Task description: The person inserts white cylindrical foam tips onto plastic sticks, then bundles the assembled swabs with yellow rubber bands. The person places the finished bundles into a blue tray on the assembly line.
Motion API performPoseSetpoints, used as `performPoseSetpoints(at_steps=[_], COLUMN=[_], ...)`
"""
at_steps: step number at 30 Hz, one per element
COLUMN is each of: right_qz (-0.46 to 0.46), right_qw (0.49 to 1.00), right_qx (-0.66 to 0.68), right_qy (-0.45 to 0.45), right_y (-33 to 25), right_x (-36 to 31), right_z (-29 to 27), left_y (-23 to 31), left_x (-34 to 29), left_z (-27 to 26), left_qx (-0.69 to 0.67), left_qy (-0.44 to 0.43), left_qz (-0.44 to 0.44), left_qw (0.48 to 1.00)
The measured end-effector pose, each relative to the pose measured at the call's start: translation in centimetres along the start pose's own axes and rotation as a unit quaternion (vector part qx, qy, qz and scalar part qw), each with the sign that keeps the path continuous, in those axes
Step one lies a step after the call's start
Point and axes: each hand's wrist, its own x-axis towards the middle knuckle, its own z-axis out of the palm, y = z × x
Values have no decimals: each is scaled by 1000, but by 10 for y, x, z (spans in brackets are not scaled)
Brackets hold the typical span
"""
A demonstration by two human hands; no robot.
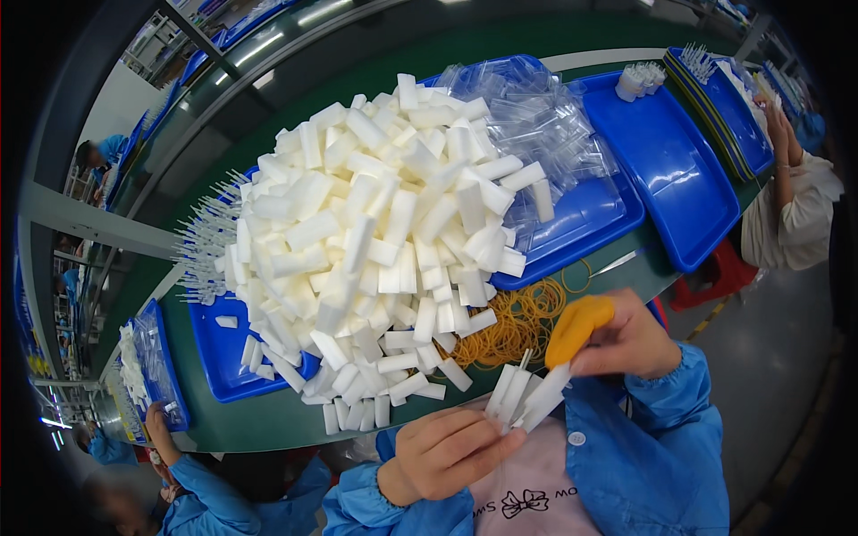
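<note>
My left hand (447, 451) grips the lower end of a small bundle of white foam pieces (509, 393), with thin pale tips showing at its top. My right hand (630, 339) has yellow coverings on its fingers and pinches the upper end of a white foam strip (545, 399) beside the bundle. Both hands are close together in front of my body. Beyond them lies a tall heap of white foam pieces (357, 232). Tangled tan rubber bands (514, 330) lie between the heap and my right hand.
Clear plastic sleeves (527, 116) overlap a blue tray (585, 223); another blue tray (684, 205) stands right of it. Thin white spiked parts (210, 241) lie left of the heap. Tweezers (617, 262) rest on the green table. Co-workers' arms (786, 196) show at both sides.
</note>
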Motion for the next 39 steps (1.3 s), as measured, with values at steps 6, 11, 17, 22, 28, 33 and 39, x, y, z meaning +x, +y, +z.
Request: performPoseSetpoints(at_steps=[6, 11, 17, 22, 28, 33, 39], right_qz=[-44, -61, -176, -239, -160, -173, -142], right_qw=[996, 993, 938, 729, 673, 712, 764], right_qx=[-65, -97, -297, -593, -693, -645, -583], right_qy=[-29, -23, 43, 247, 203, 216, 237], right_y=[4, 2, -19, -35, -21, -7, 13], right_x=[0, -1, 7, 62, 94, 75, 42], right_z=[20, 22, 27, -54, -90, -96, -93], left_y=[-5, -1, -4, -4, -4, -8, -11], left_x=[-2, -6, -15, -13, -18, -22, -24], left_z=[-5, 3, 16, 11, 12, 12, 13], left_qx=[-70, -288, -481, -505, -488, -476, -484], left_qy=[-25, 20, 11, 102, 158, 169, 176], left_qz=[16, -254, -341, -377, -368, -374, -388], left_qw=[997, 923, 807, 769, 775, 778, 765])
